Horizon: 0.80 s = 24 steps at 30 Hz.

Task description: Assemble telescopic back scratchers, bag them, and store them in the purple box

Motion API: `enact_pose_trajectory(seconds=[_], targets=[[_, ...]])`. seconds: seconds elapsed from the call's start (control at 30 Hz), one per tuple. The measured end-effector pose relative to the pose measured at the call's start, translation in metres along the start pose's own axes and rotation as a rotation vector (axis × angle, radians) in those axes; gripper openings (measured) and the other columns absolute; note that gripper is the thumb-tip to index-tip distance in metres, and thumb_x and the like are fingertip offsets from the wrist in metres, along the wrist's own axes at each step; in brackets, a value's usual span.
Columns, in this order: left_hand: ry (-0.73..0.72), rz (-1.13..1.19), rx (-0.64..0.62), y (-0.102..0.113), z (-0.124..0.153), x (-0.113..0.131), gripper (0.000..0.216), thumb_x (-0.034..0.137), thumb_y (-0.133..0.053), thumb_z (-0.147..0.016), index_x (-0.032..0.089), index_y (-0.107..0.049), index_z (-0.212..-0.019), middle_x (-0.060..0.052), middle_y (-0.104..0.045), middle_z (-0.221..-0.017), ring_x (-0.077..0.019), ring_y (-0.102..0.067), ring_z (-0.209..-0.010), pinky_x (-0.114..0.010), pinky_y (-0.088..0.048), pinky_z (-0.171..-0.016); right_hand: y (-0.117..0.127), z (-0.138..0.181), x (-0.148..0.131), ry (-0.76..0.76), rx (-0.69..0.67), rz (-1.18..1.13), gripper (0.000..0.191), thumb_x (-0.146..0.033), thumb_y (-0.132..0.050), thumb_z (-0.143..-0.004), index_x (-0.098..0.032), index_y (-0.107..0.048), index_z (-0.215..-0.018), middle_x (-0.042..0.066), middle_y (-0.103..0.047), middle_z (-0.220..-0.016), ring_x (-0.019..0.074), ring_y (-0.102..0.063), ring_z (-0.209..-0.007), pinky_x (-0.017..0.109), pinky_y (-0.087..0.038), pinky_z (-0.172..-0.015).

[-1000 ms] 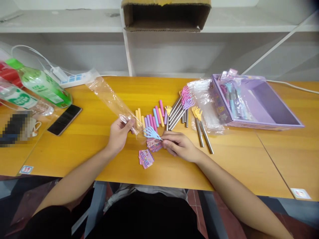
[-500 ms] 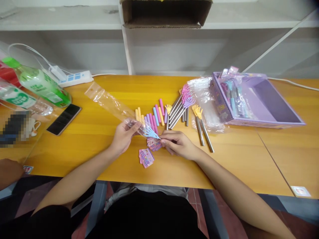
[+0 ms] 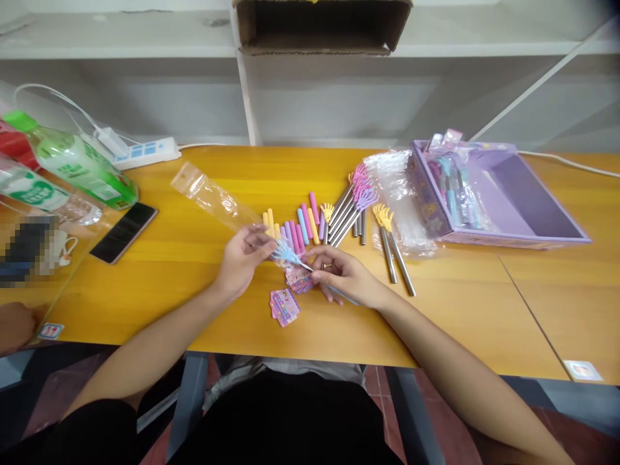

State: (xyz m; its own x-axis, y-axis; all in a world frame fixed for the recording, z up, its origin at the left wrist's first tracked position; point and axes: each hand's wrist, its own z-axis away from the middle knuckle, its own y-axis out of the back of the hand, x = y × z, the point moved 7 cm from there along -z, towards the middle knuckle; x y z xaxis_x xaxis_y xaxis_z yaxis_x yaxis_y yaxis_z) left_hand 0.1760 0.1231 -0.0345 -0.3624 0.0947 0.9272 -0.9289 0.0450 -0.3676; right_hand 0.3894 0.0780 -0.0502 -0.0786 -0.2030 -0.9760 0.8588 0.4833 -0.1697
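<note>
My left hand (image 3: 238,263) pinches the mouth end of a clear plastic bag (image 3: 210,197), which stretches away to the upper left. At that mouth lies the blue hand-shaped head of a back scratcher (image 3: 287,252), close to my left fingertips. Its thin metal rod is gripped between the thumb and fingers of my right hand (image 3: 346,276); part of its blue handle shows below the palm. Beneath the hands are printed cards (image 3: 285,307) in two small piles. Just beyond them lie several coloured handle sleeves (image 3: 294,236), partly hidden by my left hand.
Several pink and purple back scratchers (image 3: 346,210) lie beyond my right hand, with yellow ones (image 3: 394,248) farther right. Clear bags (image 3: 411,223) sit beside a purple box (image 3: 523,240). Leftward are a phone (image 3: 124,233), bottles (image 3: 77,165), a power strip (image 3: 150,153) and another person's hand (image 3: 17,328).
The blue back scratcher's head has shifted slightly up and left, and more of its rod shows. The bag's far end has moved a little right. My right fingers have spread somewhat.
</note>
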Motion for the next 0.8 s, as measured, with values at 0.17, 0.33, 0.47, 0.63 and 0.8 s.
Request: enact_pose_trajectory(seconds=[0.17,0.33,0.47,0.63,0.8], targets=[[-0.142,0.112,0.17,0.024,-0.016,0.027,0.049,0.035,-0.104,-0.067,0.02,-0.071,-0.099,0.001,-0.077,-0.09,-0.0103,-0.073,-0.079,-0.019,-0.061,-0.07,0.014,0.005,-0.016,0.067,0.001,-0.045,0.039,-0.044,-0.074,-0.101,-0.021,-0.061,-0.131,0.001,-0.072,-0.093,0.0096,-0.066,-0.056,0.019,-0.047,-0.037],[-0.117,0.147,0.174,0.029,-0.023,0.03,0.047,0.035,-0.105,-0.065,0.02,-0.073,-0.097,0.0,-0.078,-0.093,-0.0107,-0.074,-0.08,-0.019,-0.063,-0.07,0.028,0.009,-0.028,0.108,0.043,0.017,0.033,-0.042,-0.073,-0.102,-0.019,-0.069,-0.125,0.008,-0.079,-0.103,0.0107,-0.07,-0.063,0.022,-0.053,-0.047],[-0.009,0.124,0.071,0.014,-0.015,0.015,0.046,0.035,-0.104,-0.066,0.017,-0.075,-0.096,0.0,-0.077,-0.087,-0.0094,-0.073,-0.072,-0.02,-0.063,-0.068,0.025,0.008,-0.024,0.076,0.018,0.016,0.037,-0.044,-0.075,-0.1,-0.018,-0.067,-0.125,0.011,-0.082,-0.11,0.0136,-0.076,-0.064,0.024,-0.053,-0.048],[0.129,0.035,-0.129,-0.012,0.006,-0.014,0.042,0.038,-0.102,-0.07,0.016,-0.078,-0.097,-0.001,-0.077,-0.083,-0.0123,-0.072,-0.07,-0.024,-0.064,-0.066,0.012,0.004,-0.006,-0.029,-0.039,-0.028,0.04,-0.046,-0.083,-0.094,-0.02,-0.061,-0.114,0.007,-0.084,-0.095,0.0166,-0.077,-0.059,0.022,-0.049,-0.045],[0.162,0.012,-0.198,-0.018,0.011,-0.024,0.037,0.038,-0.099,-0.075,0.017,-0.079,-0.099,-0.001,-0.077,-0.085,-0.0136,-0.073,-0.073,-0.026,-0.065,-0.067,0.011,0.001,-0.001,-0.023,-0.018,-0.001,0.04,-0.042,-0.089,-0.088,-0.019,-0.062,-0.106,0.002,-0.08,-0.082,0.0122,-0.072,-0.054,0.021,-0.048,-0.046]])
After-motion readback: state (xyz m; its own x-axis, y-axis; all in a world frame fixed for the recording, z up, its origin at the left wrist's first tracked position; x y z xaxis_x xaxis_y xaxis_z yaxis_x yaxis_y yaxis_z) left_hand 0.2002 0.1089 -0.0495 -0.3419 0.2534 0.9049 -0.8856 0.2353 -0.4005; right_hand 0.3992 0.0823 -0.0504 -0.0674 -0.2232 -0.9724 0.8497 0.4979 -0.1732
